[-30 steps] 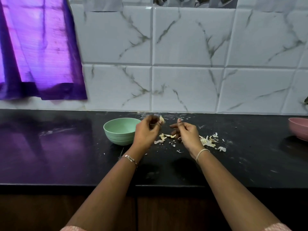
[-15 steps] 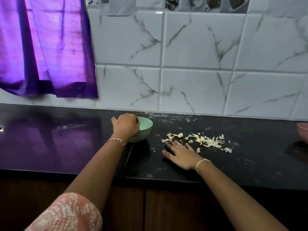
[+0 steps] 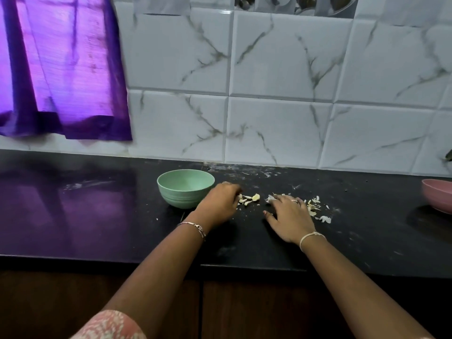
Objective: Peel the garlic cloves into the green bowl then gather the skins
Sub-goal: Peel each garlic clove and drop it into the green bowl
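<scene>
Head view, hands first. What is recorded?

— Left hand (image 3: 220,203) sits knuckles-up on the black countertop (image 3: 97,216), fingers curled down onto the garlic skins (image 3: 248,198). Its fingertips are hidden beneath the hand, so whether it pinches any cannot be told. Right hand (image 3: 291,214) lies palm-down, fingers straight and spread, holding nothing, with more skins at its fingertips and along its right side.

— Surroundings and obstructions?

— Green bowl (image 3: 186,188) stands upright just left of the left hand, nearly touching it. Nothing lies between the two hands but loose skins. A pink bowl (image 3: 437,195) stands well apart at the right, a purple curtain (image 3: 61,69) hangs at upper left, and a marbled tile wall (image 3: 281,81) runs behind.

— Wrists?

— Chain bracelet (image 3: 195,226) on the left, pale thread band (image 3: 310,237) on the right.

— Limits of observation?

— Pink bowl is cut off by the frame edge. The green bowl's near inner wall is out of sight, so its contents cannot be confirmed. Individual cloves cannot be told from skins.
</scene>
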`<state>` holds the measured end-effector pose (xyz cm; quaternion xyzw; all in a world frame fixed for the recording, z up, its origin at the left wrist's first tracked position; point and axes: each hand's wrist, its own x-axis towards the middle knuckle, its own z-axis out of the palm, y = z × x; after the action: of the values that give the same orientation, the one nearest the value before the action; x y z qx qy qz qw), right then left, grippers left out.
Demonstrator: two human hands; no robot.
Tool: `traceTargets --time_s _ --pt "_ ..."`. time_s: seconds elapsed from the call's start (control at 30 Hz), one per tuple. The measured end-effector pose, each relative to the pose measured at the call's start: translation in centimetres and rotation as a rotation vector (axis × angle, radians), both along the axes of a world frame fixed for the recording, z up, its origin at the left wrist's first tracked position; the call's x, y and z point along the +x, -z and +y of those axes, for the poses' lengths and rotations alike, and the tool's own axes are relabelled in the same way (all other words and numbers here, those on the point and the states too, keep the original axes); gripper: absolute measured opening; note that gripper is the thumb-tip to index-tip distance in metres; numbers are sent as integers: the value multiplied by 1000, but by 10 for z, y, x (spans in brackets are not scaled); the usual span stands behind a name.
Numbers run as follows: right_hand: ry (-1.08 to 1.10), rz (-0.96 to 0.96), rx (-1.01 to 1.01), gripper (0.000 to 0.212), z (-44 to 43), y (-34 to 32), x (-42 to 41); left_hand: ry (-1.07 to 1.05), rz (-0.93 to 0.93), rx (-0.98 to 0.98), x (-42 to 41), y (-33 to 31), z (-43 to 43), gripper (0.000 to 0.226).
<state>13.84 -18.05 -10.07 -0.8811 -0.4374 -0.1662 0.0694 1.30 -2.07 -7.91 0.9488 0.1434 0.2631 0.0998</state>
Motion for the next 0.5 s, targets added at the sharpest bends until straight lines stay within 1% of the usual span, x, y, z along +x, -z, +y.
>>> traceTargets --time_s 0.03,0.1,0.17,0.23,0.33,0.37,0.43,0.5 --pt "-24 -30 43 44 2 0 -2 -23 83 -37 5 8 3 32" --pt "-80 -30 94 39 9 0 -9 -56 213 -68 10 21 6 34" --pt "-121 0 102 39 18 3 -14 -53 239 -103 11 29 8 34" --pt "-154 32 98 41 24 5 -18 -8 148 -243 9 34 12 34" --pt "-174 65 107 44 27 7 -16 151 -64 -652 5 32 15 33" --pt "-173 77 117 44 26 7 -15 178 -117 -756 3 30 15 33" --pt "-177 106 138 44 25 7 -14 178 -184 -844 0 28 13 35" --pt "-214 157 137 46 25 5 -17 155 -225 -844 -1 28 15 34"
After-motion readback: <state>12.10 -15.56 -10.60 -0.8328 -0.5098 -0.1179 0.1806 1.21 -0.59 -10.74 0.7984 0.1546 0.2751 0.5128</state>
